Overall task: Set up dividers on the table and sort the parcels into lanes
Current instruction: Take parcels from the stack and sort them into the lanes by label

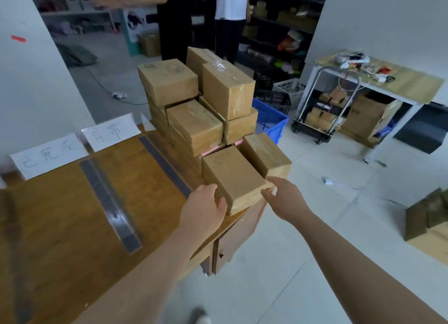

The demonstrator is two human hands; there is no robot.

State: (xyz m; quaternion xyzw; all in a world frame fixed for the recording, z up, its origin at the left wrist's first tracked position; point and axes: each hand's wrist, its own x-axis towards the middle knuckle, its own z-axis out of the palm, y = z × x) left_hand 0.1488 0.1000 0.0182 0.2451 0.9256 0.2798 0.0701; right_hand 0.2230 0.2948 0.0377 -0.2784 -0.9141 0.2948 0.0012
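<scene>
Two bare hands reach toward a brown cardboard parcel that sits at the near right corner of a wooden table, at about 1 o'clock from the frame's centre. The left hand presses against the parcel's left side with its fingers spread and thumb along the near edge. The right hand is at the parcel's right near corner, fingers open and loosely curled; its fingertips look to be touching the box, though a firm hold cannot be confirmed. Neither hand is closed around anything.

Just beyond this parcel, at 12 o'clock, rises a stack of parcels, all brown cardboard, several sealed with clear tape, piled in rough tiers. One more box lies just to the right of the near parcel, hanging out over the table's edge.

On the tabletop, at 9 o'clock, two long grey divider strips lie flat and roughly parallel, running away from the viewer and marking out lanes. At the far ends of the lanes, at 10 o'clock, two white paper signs carry handwritten characters.

Beyond the table, at 2 o'clock, a blue plastic crate stands on the pale floor. At 3 o'clock a wheeled trolley holds more boxes beside a white side table. Two people stand at 12 o'clock in front of dark shelving.
</scene>
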